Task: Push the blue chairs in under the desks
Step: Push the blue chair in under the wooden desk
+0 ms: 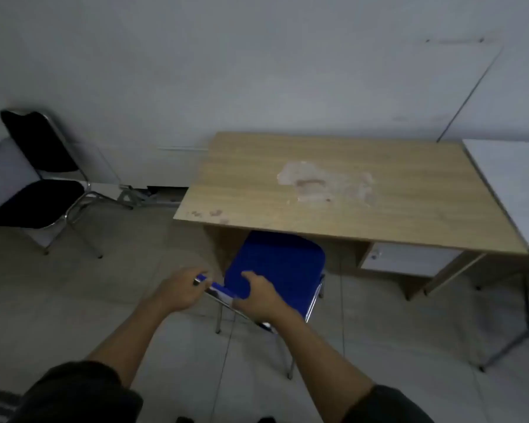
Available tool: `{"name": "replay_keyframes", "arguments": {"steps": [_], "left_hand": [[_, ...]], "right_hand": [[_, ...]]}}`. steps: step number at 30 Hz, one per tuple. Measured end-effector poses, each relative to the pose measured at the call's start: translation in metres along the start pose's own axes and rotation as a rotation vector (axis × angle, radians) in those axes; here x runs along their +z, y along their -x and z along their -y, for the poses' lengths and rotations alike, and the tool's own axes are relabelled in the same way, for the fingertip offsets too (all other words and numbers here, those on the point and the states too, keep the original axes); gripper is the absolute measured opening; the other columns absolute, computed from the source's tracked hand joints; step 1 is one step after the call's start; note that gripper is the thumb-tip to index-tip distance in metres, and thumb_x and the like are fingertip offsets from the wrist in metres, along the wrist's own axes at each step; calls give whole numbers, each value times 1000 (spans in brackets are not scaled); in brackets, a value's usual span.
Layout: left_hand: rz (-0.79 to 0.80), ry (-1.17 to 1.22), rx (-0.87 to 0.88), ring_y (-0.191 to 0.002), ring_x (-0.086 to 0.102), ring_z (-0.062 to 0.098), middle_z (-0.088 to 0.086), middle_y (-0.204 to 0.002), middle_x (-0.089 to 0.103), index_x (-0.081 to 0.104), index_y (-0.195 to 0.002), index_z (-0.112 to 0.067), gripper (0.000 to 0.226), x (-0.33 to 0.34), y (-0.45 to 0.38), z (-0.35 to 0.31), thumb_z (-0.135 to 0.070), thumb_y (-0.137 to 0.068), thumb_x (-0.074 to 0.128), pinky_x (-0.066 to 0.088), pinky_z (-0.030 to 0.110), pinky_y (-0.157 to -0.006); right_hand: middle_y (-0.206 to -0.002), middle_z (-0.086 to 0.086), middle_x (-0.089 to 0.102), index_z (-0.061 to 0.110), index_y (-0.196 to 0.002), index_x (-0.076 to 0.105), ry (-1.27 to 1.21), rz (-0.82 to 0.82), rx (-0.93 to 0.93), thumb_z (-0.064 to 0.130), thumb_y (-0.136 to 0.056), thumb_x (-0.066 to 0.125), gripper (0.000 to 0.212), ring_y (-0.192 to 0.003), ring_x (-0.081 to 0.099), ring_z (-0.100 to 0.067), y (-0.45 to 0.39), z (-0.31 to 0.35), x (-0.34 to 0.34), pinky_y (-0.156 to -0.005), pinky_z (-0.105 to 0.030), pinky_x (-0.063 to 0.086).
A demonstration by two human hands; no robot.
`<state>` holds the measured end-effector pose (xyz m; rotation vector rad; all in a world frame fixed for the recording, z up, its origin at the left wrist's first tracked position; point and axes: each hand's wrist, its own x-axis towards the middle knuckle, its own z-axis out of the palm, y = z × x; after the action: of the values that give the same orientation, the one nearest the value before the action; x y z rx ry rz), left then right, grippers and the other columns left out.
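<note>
Both forearms reach forward out of dark sleeves. The left hand is clenched around the top rail of the blue chair backrest at its left end; the right hand grasps the same rail further right, fingers curled over the blue padding. The chair stands on the grey tiled floor, its seat partly tucked beneath the front edge of the wooden table, whose top bears a pale worn patch. Beside the table on the right is a white table. Far left, by the wall, stands a black folding chair.
</note>
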<state>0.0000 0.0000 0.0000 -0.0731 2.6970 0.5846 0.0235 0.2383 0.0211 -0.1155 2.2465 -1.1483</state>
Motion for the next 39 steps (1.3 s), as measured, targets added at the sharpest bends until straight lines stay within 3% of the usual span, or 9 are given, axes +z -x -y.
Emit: {"name": "replay_keyframes", "arguments": {"steps": [3,6,15,17,21,25,28,34,39], "left_hand": [[-54,-57,22,-136,53,28,7,-147,55,63,-142,-21,44,4,-2,21,-44,-106,56,45,46,-110],[-117,-17,55,-121,59,28,5,-132,59,70,-130,-21,36,16,1,24,-43,-103,61,50,48,-102],[-321,-19,167,-100,52,33,5,-116,58,74,-108,-26,51,75,37,-22,-69,-92,50,44,41,-82],[-264,-42,153,-105,48,30,1,-116,53,70,-108,-32,42,83,36,-34,-68,-93,56,42,39,-84],[-130,135,111,-112,42,22,-4,-114,42,58,-102,-36,45,97,34,-57,-77,-84,61,43,35,-87],[-59,332,8,-134,33,24,-1,-135,38,54,-129,-39,75,105,30,-59,-85,-72,69,43,40,-104],[-55,407,-4,-146,23,27,1,-155,30,58,-141,-35,94,108,26,-56,-89,-65,71,40,49,-116],[-114,523,10,-150,19,26,-3,-163,27,73,-115,-35,75,110,14,-60,-83,-57,76,37,51,-120],[-123,511,14,-152,19,29,0,-168,27,77,-118,-30,80,96,-18,-73,-82,-57,76,34,52,-119]], "right_hand": [[-130,-9,60,21,-139,55,209,-40,25,16,-93,64,47,-113,59,-30,2,-4,25,-96,-49,52],[-122,-7,65,33,-140,54,366,-75,20,8,-95,50,51,-103,61,-31,11,-18,34,-87,-46,52],[-147,3,57,43,-150,43,390,-26,40,27,-104,53,50,-124,57,-23,43,-80,-17,-97,-38,47],[-144,6,58,46,-147,47,391,-102,47,23,-104,51,49,-122,57,-20,50,-92,-22,-91,-35,46],[-160,-4,42,37,-152,44,376,-352,153,9,-103,50,57,-145,39,-28,63,-120,-13,-110,-47,43],[-160,-10,34,30,-157,35,62,-412,251,56,-88,67,80,-149,26,-33,67,-128,-6,-118,-54,33],[-171,-6,6,35,-160,25,-117,-407,355,85,-71,63,109,-156,-6,-37,64,-122,0,-122,-62,15],[-169,-1,3,39,-152,37,-217,-506,336,84,-64,70,105,-156,-7,-34,46,-125,-3,-120,-60,18],[-168,-4,3,34,-151,41,-201,-505,299,80,-68,73,100,-154,3,-30,21,-121,-31,-119,-53,22]]}}
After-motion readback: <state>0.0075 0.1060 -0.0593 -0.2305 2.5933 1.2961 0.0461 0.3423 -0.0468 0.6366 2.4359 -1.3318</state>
